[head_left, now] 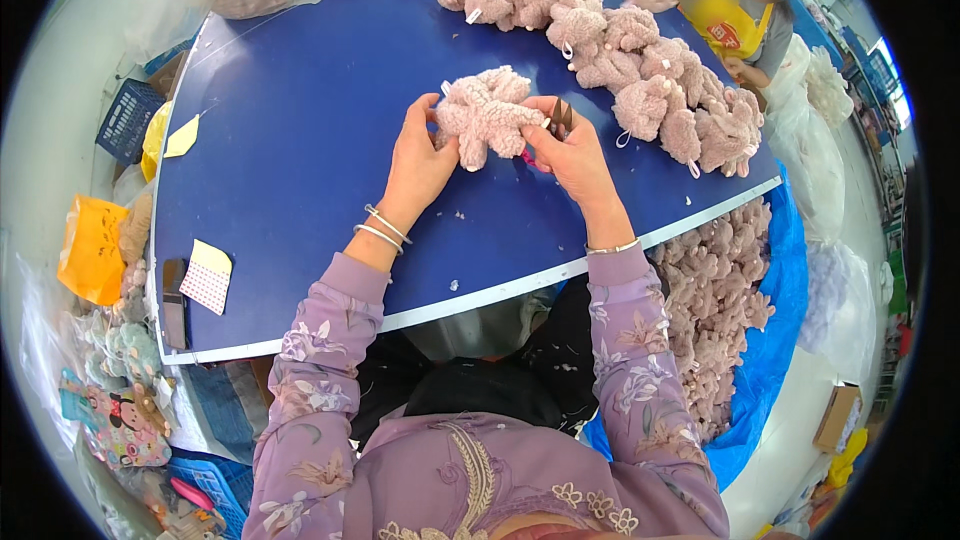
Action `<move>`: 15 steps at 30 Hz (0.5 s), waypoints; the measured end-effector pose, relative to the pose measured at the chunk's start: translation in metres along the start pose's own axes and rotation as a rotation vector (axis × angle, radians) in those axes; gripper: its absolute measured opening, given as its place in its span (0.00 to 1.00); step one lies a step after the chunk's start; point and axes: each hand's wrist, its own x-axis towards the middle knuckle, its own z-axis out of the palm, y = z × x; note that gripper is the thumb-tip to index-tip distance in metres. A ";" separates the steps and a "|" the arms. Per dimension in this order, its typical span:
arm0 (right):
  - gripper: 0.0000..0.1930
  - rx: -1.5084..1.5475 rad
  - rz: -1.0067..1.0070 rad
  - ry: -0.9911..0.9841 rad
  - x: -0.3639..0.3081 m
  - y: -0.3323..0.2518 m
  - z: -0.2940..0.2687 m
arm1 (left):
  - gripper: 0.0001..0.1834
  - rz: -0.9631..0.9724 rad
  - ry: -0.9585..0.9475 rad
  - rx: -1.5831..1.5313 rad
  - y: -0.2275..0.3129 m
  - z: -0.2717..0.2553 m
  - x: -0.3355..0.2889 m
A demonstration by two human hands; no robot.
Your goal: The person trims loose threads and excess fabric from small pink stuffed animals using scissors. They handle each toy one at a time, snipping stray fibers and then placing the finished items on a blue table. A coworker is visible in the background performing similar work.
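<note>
Above the blue tabletop I hold a small fluffy pink plush toy between both hands. My left hand is closed on its left side, thumb in front, beside a white loop at the top. My right hand pinches a limb on the other side. Tucked in that same hand is a pair of thread snips, dark blades pointing up past the fingers; a bit of bright pink shows below, by the palm. Most of the snips is hidden by the fingers.
Many similar plush toys lie in a long heap along the table's far right side. More fill a blue-lined container by my right arm. A patterned cloth piece lies at left. Across the table, a person in a yellow apron holds a toy.
</note>
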 end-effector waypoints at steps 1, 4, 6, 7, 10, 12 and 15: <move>0.10 0.023 0.017 0.000 0.000 0.000 0.001 | 0.26 -0.013 -0.010 -0.026 -0.003 -0.001 0.000; 0.11 -0.010 0.061 0.015 -0.001 0.000 -0.002 | 0.25 -0.135 -0.095 -0.125 0.001 -0.004 0.002; 0.12 0.042 0.072 0.002 -0.001 -0.004 -0.001 | 0.26 -0.174 -0.110 -0.198 0.005 -0.004 0.002; 0.12 0.068 0.076 -0.003 -0.001 -0.006 -0.001 | 0.26 -0.155 -0.091 -0.237 0.008 -0.003 0.002; 0.16 0.007 -0.160 0.167 -0.007 -0.016 -0.024 | 0.29 -0.107 -0.085 -0.272 0.006 0.001 0.001; 0.23 0.613 -0.438 -0.043 -0.014 -0.043 -0.068 | 0.27 -0.157 -0.069 -0.312 0.004 0.002 0.004; 0.29 0.661 -0.692 -0.040 -0.035 -0.099 -0.096 | 0.29 -0.153 -0.068 -0.289 0.007 -0.005 0.002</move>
